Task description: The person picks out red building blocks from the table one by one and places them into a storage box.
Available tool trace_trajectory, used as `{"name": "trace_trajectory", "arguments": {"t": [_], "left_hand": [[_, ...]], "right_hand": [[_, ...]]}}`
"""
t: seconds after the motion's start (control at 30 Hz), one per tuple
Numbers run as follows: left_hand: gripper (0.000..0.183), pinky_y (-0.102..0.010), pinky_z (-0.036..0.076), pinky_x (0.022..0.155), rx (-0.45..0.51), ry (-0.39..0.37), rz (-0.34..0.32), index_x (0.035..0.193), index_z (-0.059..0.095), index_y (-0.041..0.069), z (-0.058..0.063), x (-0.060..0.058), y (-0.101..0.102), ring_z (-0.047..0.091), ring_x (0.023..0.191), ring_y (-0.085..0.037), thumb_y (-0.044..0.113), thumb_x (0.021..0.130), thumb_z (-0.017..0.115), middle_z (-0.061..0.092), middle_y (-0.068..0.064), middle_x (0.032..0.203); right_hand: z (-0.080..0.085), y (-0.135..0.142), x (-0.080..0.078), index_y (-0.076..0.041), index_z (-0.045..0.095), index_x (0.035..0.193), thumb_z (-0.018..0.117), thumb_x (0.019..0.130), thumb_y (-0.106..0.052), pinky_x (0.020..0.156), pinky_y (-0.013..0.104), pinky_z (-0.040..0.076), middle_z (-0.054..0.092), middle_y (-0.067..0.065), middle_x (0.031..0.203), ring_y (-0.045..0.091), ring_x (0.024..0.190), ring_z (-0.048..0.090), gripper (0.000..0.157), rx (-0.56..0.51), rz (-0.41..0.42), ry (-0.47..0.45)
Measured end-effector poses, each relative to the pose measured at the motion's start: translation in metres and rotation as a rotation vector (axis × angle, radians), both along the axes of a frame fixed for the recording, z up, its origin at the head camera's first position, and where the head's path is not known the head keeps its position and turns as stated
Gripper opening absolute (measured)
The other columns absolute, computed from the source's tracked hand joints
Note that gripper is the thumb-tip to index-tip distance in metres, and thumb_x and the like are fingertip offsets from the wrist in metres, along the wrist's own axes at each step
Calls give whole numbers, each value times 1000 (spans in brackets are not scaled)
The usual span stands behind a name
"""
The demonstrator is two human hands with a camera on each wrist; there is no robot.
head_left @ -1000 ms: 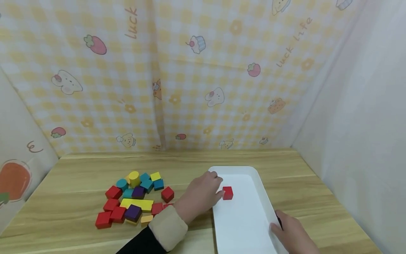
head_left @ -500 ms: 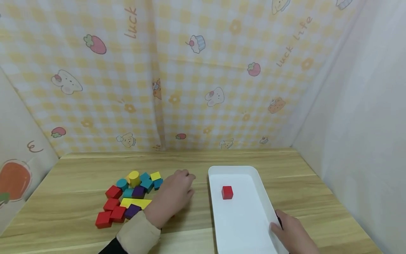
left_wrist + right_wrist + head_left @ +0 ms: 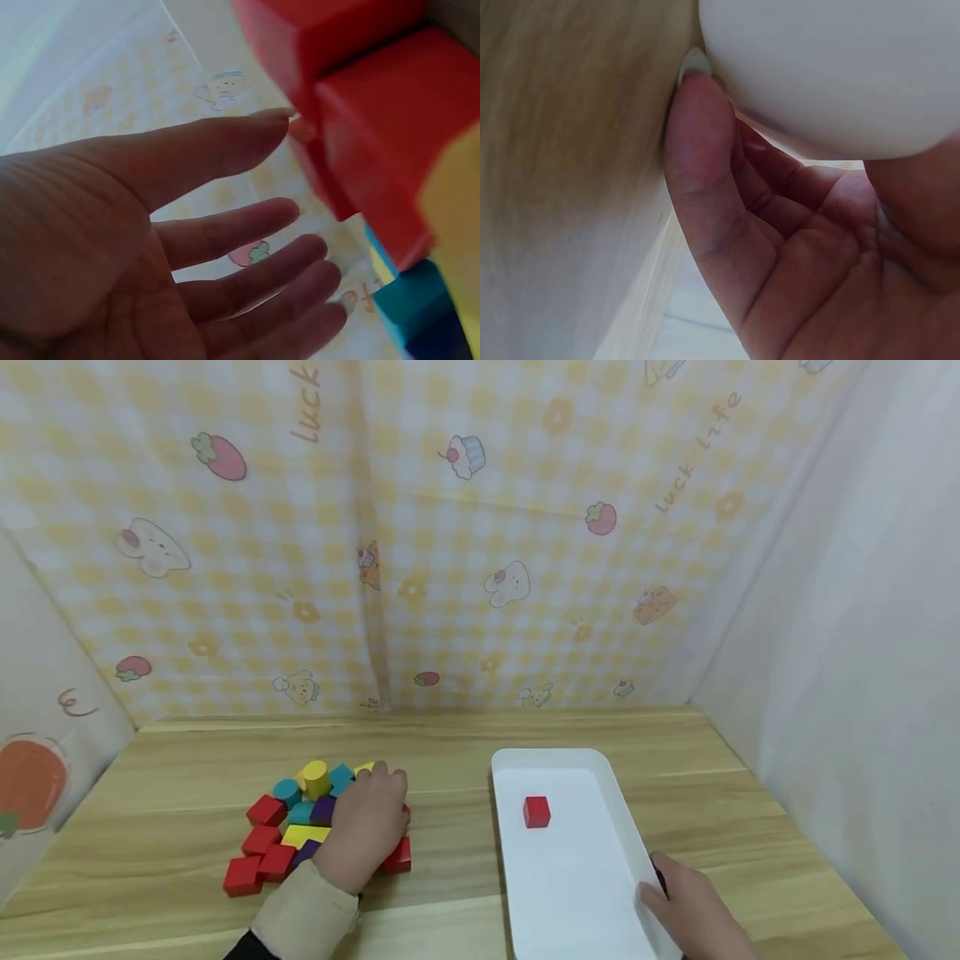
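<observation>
My left hand (image 3: 369,827) hovers over the right side of a cluster of coloured blocks in the head view. Its fingers and thumb are apart with nothing between them in the left wrist view, and the thumb tip comes close to a red block (image 3: 390,112); whether they touch I cannot tell. Part of the cluster is hidden under the hand. My right hand (image 3: 697,906) grips the right rim of a white tray (image 3: 577,877), thumb on the inner side and fingers beneath, as the right wrist view also shows. One red cube (image 3: 536,812) sits in the tray's upper left.
Left of the hand lie several red blocks (image 3: 242,877), a yellow cylinder (image 3: 317,778), a teal cylinder (image 3: 287,792) and a long yellow block (image 3: 303,836). A patterned curtain (image 3: 450,543) hangs behind the wooden table (image 3: 450,893), and white cloth (image 3: 840,652) borders the right.
My left hand has moved left from beside the red cube in the tray to above the block cluster. The right hand has stayed on the tray rim.
</observation>
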State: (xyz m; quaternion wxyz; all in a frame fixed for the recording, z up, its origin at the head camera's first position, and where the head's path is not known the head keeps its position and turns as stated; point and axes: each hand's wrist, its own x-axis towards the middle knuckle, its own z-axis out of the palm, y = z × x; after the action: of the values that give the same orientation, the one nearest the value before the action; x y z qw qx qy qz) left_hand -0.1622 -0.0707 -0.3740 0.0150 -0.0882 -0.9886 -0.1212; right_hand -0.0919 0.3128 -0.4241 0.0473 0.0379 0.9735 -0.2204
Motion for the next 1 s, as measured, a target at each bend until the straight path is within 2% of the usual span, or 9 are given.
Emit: {"name": "trace_trajectory", "arguments": {"t": [0.23, 0.47, 0.67, 0.77, 1.0], "left_hand": [[22, -35, 56, 63, 49, -65, -13, 93, 68, 1, -2, 0, -3, 55, 68, -22, 2, 78, 84, 63, -12, 81], [17, -33, 54, 63, 92, -131, -22, 91, 67, 2, -6, -11, 1, 54, 65, -20, -1, 81, 80, 66, -10, 79], [18, -33, 55, 66, 131, -178, -27, 91, 66, 3, -9, -17, 3, 55, 69, -20, -2, 81, 79, 67, -9, 81], [17, -33, 55, 68, 160, -165, -47, 90, 66, 4, -8, -19, 4, 55, 71, -19, -3, 80, 79, 67, -8, 84], [18, -35, 58, 74, 189, -71, -109, 95, 71, 0, -1, -20, 13, 60, 75, -19, -4, 79, 79, 72, -10, 93]], "right_hand": [[-1, -2, -1, 0, 65, 112, 69, 91, -14, 82, 39, 54, 74, 5, 100, 17, 92, 66, 26, -16, -1, -27], [1, 0, -2, 2, 63, 116, 68, 92, -13, 84, 41, 55, 74, 7, 102, 19, 95, 67, 29, -27, -7, -35], [1, 1, -2, 7, 62, 120, 68, 91, -13, 90, 49, 55, 74, 16, 109, 28, 104, 69, 36, -25, 2, -31], [2, 1, -2, 8, 61, 121, 68, 91, -12, 91, 49, 55, 74, 17, 110, 29, 105, 69, 36, -28, 3, -28], [1, -1, -1, -2, 64, 110, 70, 90, -13, 80, 36, 54, 74, 3, 97, 14, 89, 65, 24, -11, -10, -14]]}}
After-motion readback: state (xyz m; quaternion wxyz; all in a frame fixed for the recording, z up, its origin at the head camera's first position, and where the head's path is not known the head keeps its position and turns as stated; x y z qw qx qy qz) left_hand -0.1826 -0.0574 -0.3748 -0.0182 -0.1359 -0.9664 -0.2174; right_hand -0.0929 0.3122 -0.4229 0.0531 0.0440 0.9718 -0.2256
